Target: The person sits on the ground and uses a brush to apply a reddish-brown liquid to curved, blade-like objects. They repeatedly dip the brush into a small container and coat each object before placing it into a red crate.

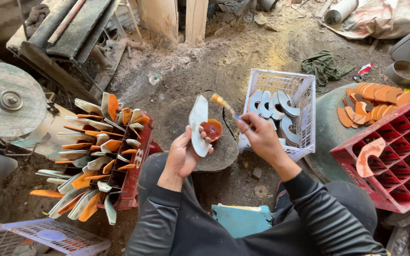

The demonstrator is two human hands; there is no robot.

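Brushing glue onto a curved white piece

The left hand [182, 154] is wrapped around the curved white piece [198, 124] over the stump [224, 147]. The right hand [257, 134] pinches a small brush [225, 105] above the red glue tin [211, 129]. Keep the piece steady and brush thin. The white basket [304, 118] sits at the stump's right edge.
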